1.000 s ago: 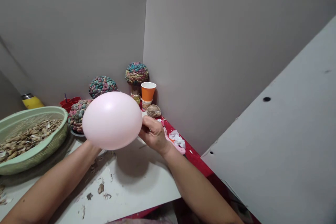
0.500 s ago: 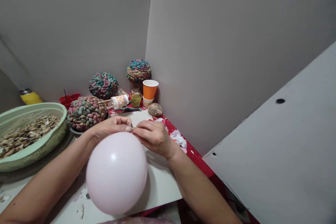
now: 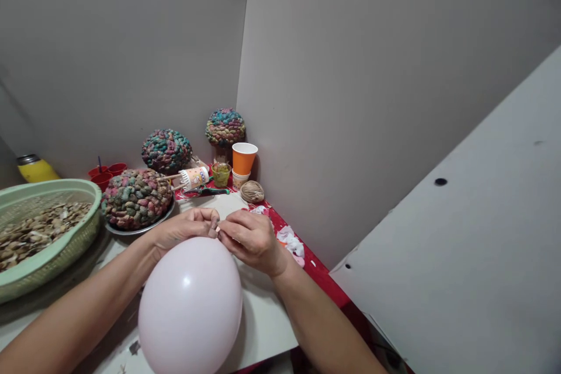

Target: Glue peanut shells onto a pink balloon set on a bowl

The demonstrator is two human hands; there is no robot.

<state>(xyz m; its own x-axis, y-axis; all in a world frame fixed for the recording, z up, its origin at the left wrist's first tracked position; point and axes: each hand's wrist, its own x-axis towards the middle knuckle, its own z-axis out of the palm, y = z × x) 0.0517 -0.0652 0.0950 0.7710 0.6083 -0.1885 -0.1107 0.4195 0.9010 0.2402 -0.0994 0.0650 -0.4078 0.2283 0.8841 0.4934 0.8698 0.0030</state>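
A pale pink inflated balloon (image 3: pixel 190 310) rests over the white board (image 3: pixel 267 310) in front of me, its neck end pointing away toward my fingers. My left hand (image 3: pixel 188 228) is closed in a pinch at that neck, thumb against fingertips. Just beside it, my right hand (image 3: pixel 249 239) pinches the same spot, its fingertips nearly touching the left ones. The neck itself is mostly hidden between the fingers.
On the left stands a green basket (image 3: pixel 94 216) of shell-like pieces. Behind are several multicoloured nut-covered balls (image 3: pixel 138 198), red cups (image 3: pixel 117 169), an orange paper cup (image 3: pixel 244 159), a twine ball (image 3: pixel 252 191) and green-handled pliers (image 3: pixel 213 191). Grey panels (image 3: pixel 350 99) enclose the back and right.
The view has tilted up slightly, so everything sits lower in the picture. Both hands stay pinched at the balloon's neck, with small finger movements.
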